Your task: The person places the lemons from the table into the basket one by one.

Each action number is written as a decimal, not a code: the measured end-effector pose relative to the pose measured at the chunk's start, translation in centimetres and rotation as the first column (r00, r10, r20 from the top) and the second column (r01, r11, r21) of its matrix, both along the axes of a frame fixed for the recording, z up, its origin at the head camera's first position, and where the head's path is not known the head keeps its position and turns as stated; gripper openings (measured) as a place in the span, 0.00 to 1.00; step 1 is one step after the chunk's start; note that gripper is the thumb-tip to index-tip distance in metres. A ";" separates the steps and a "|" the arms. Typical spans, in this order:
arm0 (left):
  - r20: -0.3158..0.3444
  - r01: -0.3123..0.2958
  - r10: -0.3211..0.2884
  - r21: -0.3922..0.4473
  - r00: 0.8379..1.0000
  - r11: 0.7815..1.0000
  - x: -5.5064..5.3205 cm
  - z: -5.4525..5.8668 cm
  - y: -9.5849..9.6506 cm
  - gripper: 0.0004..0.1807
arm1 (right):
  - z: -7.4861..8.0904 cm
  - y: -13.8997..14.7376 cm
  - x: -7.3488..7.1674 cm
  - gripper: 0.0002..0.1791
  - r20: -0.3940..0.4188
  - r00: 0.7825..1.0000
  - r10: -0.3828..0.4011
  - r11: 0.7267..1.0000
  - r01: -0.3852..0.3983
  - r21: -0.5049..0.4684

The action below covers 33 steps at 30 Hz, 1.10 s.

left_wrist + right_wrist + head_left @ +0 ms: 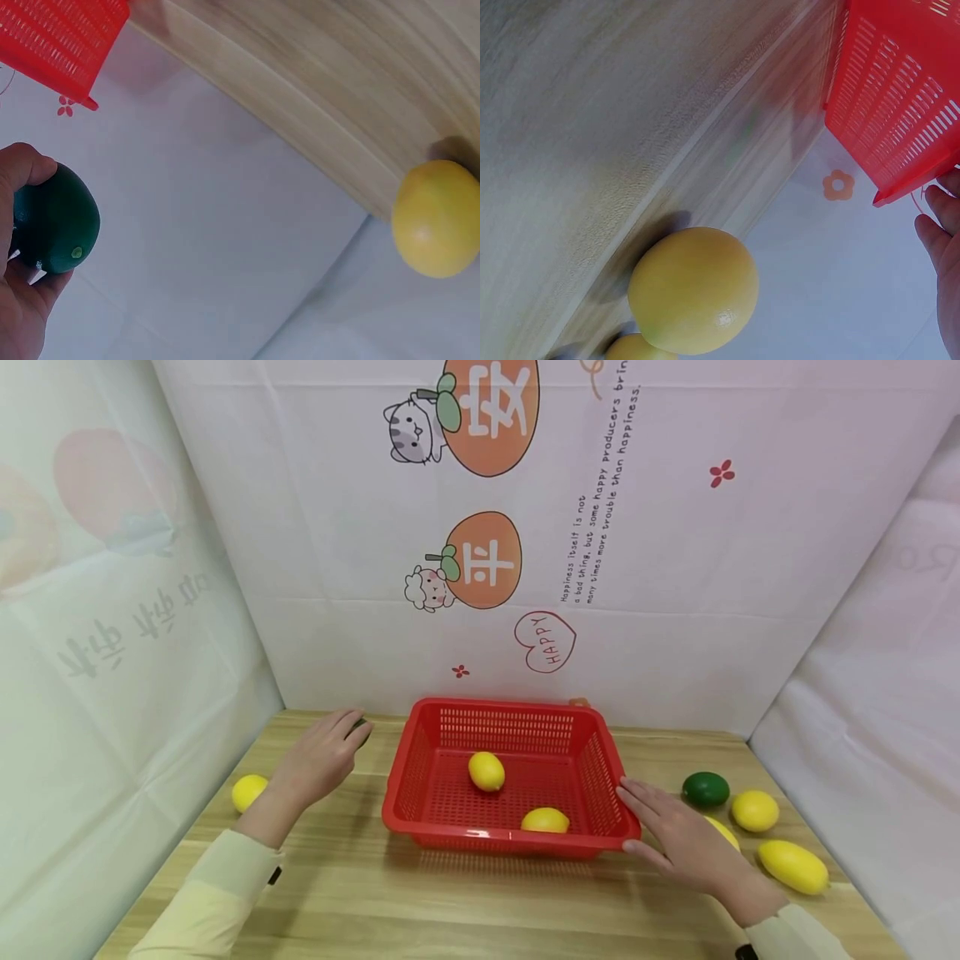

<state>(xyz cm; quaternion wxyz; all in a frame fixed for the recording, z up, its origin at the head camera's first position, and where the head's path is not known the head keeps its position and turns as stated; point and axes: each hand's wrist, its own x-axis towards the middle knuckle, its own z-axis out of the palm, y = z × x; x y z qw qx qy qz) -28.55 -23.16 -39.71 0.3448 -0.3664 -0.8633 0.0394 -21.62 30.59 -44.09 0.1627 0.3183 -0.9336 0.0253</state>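
A dark green lime [64,217] is pinched between the thumb and fingers of my left hand [326,756], held up left of the red basket [401,760]; in the head view those fingers hide most of it. With fairly straight fingers, my right hand [678,839] touches the right rim of the basket near its front corner. Inside the basket lie two lemons, one lemon [487,772] near the middle and another lemon [546,820] by the front wall, partly hidden by the rim.
One yellow lemon [249,793] sits at the left, behind my left forearm. To the right of my right hand are a second green lime [706,789], a round lemon [755,811], a longer lemon [793,867] and a partly hidden lemon [723,833]. Printed white cloth [360,635] encloses the wooden table.
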 end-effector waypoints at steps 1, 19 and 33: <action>-0.006 0.003 -0.003 -0.004 1.000 1.000 0.0 0.2 0.2 0.25 | 0.0 0.0 0.0 0.38 -0.001 1.000 0.000 1.000 0.000 0.000; -0.036 0.029 -0.031 -0.048 0.999 0.998 0.1 2.2 3.1 0.25 | 0.0 0.0 0.1 0.38 -0.011 1.000 0.006 1.000 -0.007 -0.004; -0.027 0.048 -0.049 -0.041 0.998 0.998 0.2 2.9 5.8 0.29 | 0.0 0.0 0.1 0.39 -0.008 1.000 0.000 1.000 0.000 -0.006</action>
